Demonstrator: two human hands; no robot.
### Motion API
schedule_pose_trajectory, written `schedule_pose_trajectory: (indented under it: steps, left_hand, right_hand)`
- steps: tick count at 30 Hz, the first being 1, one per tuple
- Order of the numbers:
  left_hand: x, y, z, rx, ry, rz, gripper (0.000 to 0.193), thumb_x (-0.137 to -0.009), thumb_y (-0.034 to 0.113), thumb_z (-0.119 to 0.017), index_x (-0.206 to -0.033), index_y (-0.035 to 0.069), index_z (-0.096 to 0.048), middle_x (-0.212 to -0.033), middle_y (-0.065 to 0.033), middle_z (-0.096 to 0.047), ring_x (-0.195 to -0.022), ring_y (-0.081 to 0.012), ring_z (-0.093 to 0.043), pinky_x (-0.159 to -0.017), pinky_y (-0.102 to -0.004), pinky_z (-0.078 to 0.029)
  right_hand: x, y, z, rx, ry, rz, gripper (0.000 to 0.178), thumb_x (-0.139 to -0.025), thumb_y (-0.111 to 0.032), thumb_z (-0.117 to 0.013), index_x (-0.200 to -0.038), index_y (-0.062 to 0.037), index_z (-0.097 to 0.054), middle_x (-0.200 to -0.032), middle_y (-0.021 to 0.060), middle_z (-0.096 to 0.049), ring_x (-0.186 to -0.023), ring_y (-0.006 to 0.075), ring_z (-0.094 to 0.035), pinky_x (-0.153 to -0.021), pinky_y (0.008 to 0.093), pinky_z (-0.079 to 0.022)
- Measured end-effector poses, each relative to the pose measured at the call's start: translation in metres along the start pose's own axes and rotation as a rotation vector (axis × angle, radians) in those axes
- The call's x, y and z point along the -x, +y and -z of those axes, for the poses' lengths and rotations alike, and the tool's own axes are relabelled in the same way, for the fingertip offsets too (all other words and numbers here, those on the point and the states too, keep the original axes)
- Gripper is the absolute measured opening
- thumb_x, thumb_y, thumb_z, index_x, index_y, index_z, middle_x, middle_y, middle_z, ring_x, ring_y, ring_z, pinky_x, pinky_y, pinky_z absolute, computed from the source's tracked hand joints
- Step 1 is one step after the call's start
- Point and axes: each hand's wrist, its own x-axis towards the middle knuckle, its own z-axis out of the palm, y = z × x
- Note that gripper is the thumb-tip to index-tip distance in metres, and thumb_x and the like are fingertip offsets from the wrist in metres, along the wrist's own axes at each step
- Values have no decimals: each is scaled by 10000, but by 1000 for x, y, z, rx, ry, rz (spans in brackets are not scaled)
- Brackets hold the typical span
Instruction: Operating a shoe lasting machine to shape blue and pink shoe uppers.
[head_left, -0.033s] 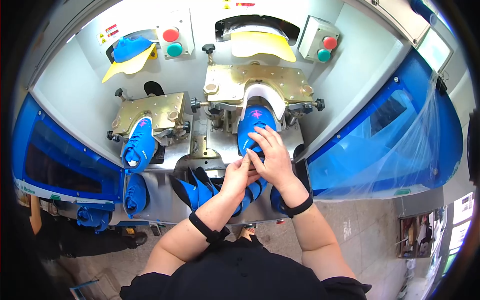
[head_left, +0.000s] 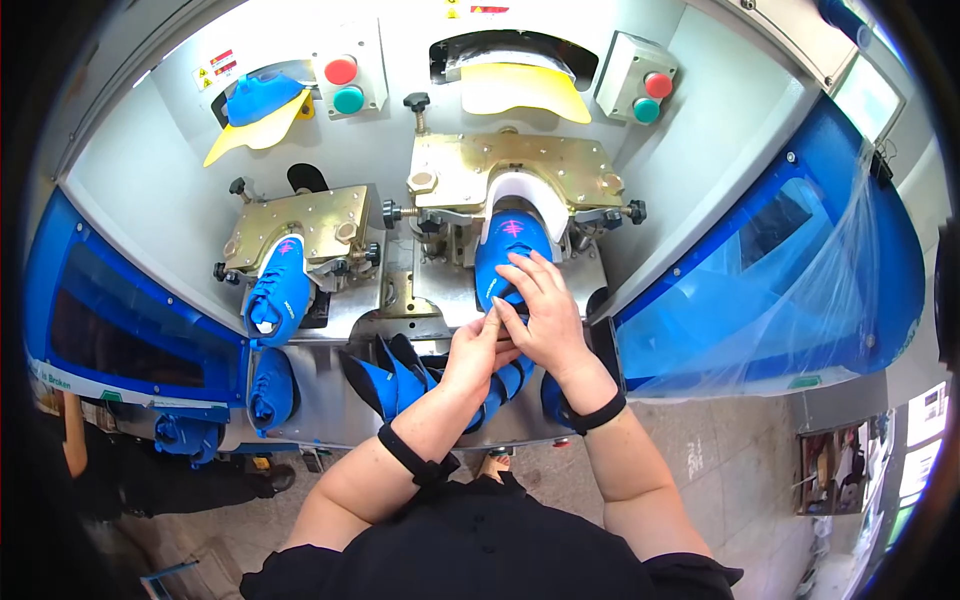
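Far-left blue uppers [head_left: 185,435]: lying well left of the hands, overlapping, their exact number not showing clearly.
Counter shoe [head_left: 270,390]: one, resting on the steel counter [head_left: 318,385], left of the hands.
Left clamp [head_left: 290,215]: one gold plate, beyond and left of the hands, holding the toe end of one blue upper [head_left: 277,290].
Buttons: two red [head_left: 341,70] and two green [head_left: 349,100], one of each showing on two boxes beyond the hands.
Blue-and-black pieces [head_left: 385,385]: several, overlapping beside and under the left forearm; count unclear.
Left hand [head_left: 472,352]: nearly closed, pinching at the near edge of the worked shoe.
Worked shoe [head_left: 508,245]: one, lying directly before the hands, its toe end sitting inside the mouth of a white horseshoe pad [head_left: 550,205].
Right clamp [head_left: 470,160]: one gold plate, now sitting slightly lower in view than earlier; hands and shoe are looking unchanged.
Right hand [head_left: 545,320]: half open, fingers resting on the shoe's top, thumb meeting the left hand.
Shelf unit [head_left: 801,470]: one, standing far right of the hands, holding items too small to tell.
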Motion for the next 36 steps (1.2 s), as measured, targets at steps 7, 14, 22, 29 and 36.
schedule_pose_trajectory:
  steps: [7, 14, 22, 29, 36]
  left_hand:
    - [1, 3, -2, -29, 21, 13, 427, -1030, 387, -448, -1157, -15, -514, -1037, -144, -657, -897, -231, -684, -771, -343, -577]
    - [-4, -3, 2, -19, 26, 16, 467, -1017, 401, -480, -1167, -41, -502, -1015, -180, -661, -876, -260, -692, -749, -353, -581]
    - [-5, -2, 4, -50, 23, 47, 451, -1017, 414, -471, -1179, -6, -503, -1013, -149, -654, -865, -242, -682, -743, -357, -573]
    - [-12, -13, 13, -33, -24, 68, 487, -1009, 435, -479, -1233, 5, -513, -1084, -148, -649, -914, -254, -673, -791, -387, -562]
    - [9, -8, 47, -260, 58, -33, 655, -852, 647, -609, -1084, 35, -583, -895, -72, -603, -756, -146, -575, -578, -289, -450]
  right_hand:
    - [-1, -3, -1, 20, 12, -13, 369, -850, -276, -672, -1181, -121, -619, -1285, 138, -576, -1245, 401, -479, -1031, 467, -417]
    - [3, -3, -2, 16, 13, -46, 349, -862, -286, -658, -1172, -131, -622, -1277, 126, -592, -1251, 391, -479, -1017, 460, -433]
    - [4, -6, -3, 11, 5, -83, 334, -855, -302, -664, -1151, -151, -635, -1282, 108, -599, -1265, 366, -479, -1019, 451, -438]
    - [9, 1, -12, 54, 75, 12, 330, -803, -223, -680, -1110, -105, -654, -1227, 136, -615, -1215, 354, -513, -1040, 450, -410]
    - [7, 7, -22, 34, 2, 97, 348, -889, -141, -628, -1216, -27, -595, -1300, 175, -569, -1224, 332, -509, -1054, 421, -371]
